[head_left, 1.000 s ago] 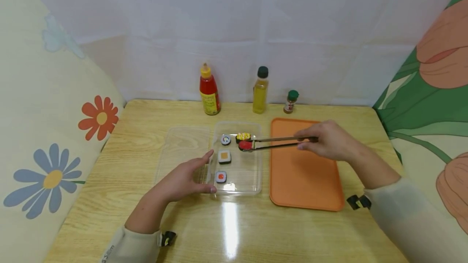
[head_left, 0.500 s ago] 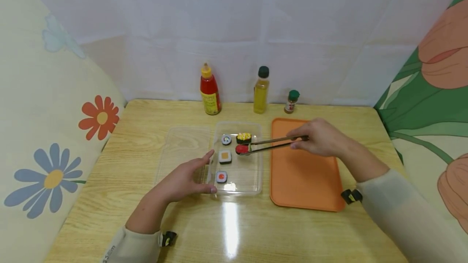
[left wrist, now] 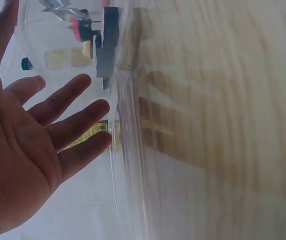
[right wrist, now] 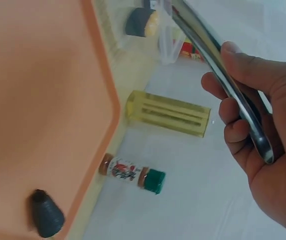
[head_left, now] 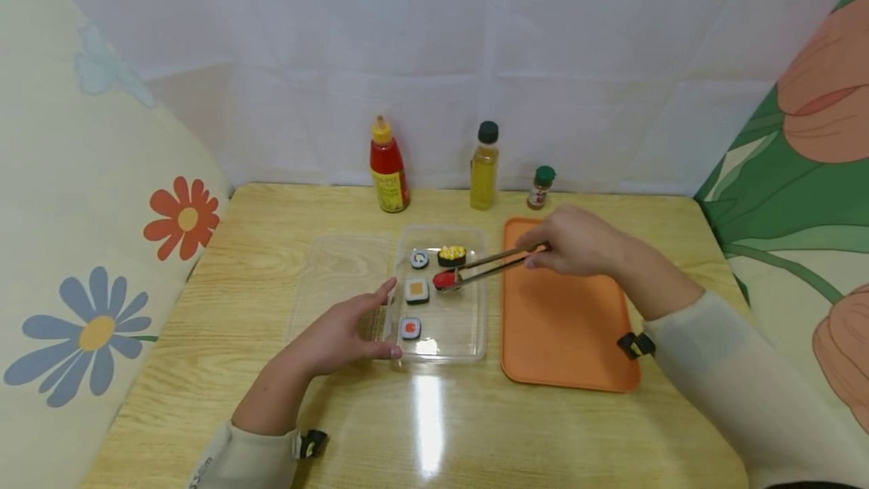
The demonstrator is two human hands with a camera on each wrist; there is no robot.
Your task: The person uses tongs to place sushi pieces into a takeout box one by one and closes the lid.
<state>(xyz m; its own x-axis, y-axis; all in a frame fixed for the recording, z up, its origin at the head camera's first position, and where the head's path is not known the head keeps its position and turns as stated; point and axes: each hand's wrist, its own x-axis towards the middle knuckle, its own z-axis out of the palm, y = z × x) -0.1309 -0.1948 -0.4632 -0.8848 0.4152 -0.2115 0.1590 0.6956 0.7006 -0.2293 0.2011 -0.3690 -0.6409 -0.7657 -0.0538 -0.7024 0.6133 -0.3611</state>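
My right hand [head_left: 577, 240] grips metal tongs [head_left: 494, 270]. Between the tongs' tips is a red-topped sushi piece [head_left: 445, 280], inside the clear plastic container [head_left: 480, 323]; whether it touches the bottom I cannot tell. Behind it sits a yellow-topped sushi [head_left: 452, 255]. Down the container's left side stand a small round roll [head_left: 419, 259], a square roll with an orange centre [head_left: 417, 290] and a roll with a red centre [head_left: 410, 328]. At the container's left edge, my left hand [head_left: 346, 330] has its fingers spread, thumb and forefinger by the rim.
The clear lid [head_left: 339, 270] lies folded out left. On the right is an orange tray [head_left: 563, 338]; the right wrist view shows a dark cone-shaped piece [right wrist: 47, 214] on it. Along the back stand a red sauce bottle [head_left: 389, 172], an oil bottle [head_left: 483, 172] and a spice jar [head_left: 541, 189].
The right hand and tongs have moved left, bringing the red-topped sushi slightly left and nearer the front of the container, away from the yellow-topped one. The left hand has stayed put.
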